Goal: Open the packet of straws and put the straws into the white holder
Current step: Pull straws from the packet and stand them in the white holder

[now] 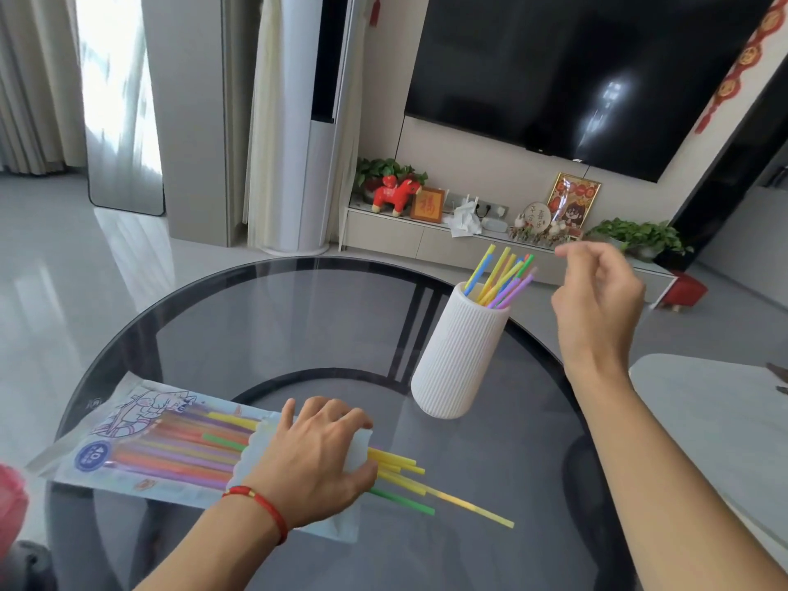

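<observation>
An opened packet of straws (140, 441) lies flat on the round glass table (264, 326), with several coloured straws (426, 488) sticking out of its right end. My left hand (311, 458) presses down on the packet's open end. The white ribbed holder (458, 356) stands upright near the table's far right, with several straws (501, 277) leaning in it. My right hand (597, 300) hovers in the air just right of the holder's top, fingers loosely curled and apart, holding nothing.
A white side table (716, 411) stands to the right of the glass table. Beyond are a TV on the wall, a low cabinet (426, 236) with ornaments and plants, and a tall white floor unit (298, 142).
</observation>
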Available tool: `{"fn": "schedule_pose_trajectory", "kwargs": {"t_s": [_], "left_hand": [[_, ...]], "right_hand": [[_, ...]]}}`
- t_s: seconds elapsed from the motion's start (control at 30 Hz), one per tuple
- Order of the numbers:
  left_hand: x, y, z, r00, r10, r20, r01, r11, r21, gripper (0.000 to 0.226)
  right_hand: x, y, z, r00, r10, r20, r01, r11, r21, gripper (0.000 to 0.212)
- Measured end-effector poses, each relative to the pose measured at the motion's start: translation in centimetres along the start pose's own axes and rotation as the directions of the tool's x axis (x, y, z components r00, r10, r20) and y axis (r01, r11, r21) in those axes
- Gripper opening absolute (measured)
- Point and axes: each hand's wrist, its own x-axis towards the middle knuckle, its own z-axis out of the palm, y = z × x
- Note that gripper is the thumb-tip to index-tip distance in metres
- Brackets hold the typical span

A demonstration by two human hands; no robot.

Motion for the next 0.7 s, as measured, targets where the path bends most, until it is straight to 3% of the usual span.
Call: {"fn": "schedule_pose_trajectory", "kwargs": {"t_s": [0.1, 0.17, 0.2, 0.27, 0.33, 0.4, 0.47, 0.57, 0.7], "left_hand": [[-0.5, -1.0, -0.4, 0.993, 0.022, 0.112, -0.031, 0.996, 0.080, 0.093], [-0.7, -1.4, -0.4, 0.980, 0.015, 0.200, -0.043, 0.990, 0.134, 0.113], [-0.8, -1.5, -0.4, 0.971, 0.018, 0.240, -0.056, 0.987, 0.151, 0.121], [-0.9, -1.8, -0.4, 0.954, 0.030, 0.299, -0.085, 0.981, 0.175, 0.130], [-1.1, -2.0, -0.3, 0.941, 0.046, 0.335, -0.120, 0.972, 0.203, 0.135], [-1.2, -2.2, -0.2, 0.933, 0.062, 0.354, -0.152, 0.961, 0.233, 0.137], [-1.2, -2.0, -0.1, 0.939, 0.076, 0.335, -0.161, 0.959, 0.233, 0.136], [-1.1, -1.5, 0.1, 0.960, 0.104, 0.259, -0.163, 0.963, 0.215, 0.127], [-0.9, -0.7, 0.0, 0.977, 0.125, 0.170, -0.157, 0.969, 0.188, 0.115]], "right_hand": [[-2.8, 1.5, -2.1, 0.991, -0.103, 0.087, 0.104, 0.994, -0.015, 0.027], [-4.8, 3.1, -3.7, 0.938, -0.074, 0.338, 0.140, 0.975, -0.175, 0.027], [-5.8, 3.9, -4.4, 0.863, 0.025, 0.504, 0.133, 0.952, -0.275, 0.030], [-7.8, 5.5, -5.9, 0.594, 0.341, 0.729, 0.124, 0.856, -0.502, 0.033], [-9.8, 7.0, -7.0, 0.350, 0.552, 0.757, 0.164, 0.759, -0.630, 0.036], [-11.3, 8.0, -7.6, 0.226, 0.603, 0.765, 0.211, 0.736, -0.643, 0.038], [-12.1, 8.4, -7.3, 0.206, 0.565, 0.799, 0.237, 0.763, -0.601, 0.028], [-13.2, 8.5, -6.3, 0.247, 0.480, 0.841, 0.215, 0.820, -0.531, 0.016], [-14.2, 8.6, -4.4, 0.402, 0.382, 0.832, 0.133, 0.875, -0.466, 0.012]]}}
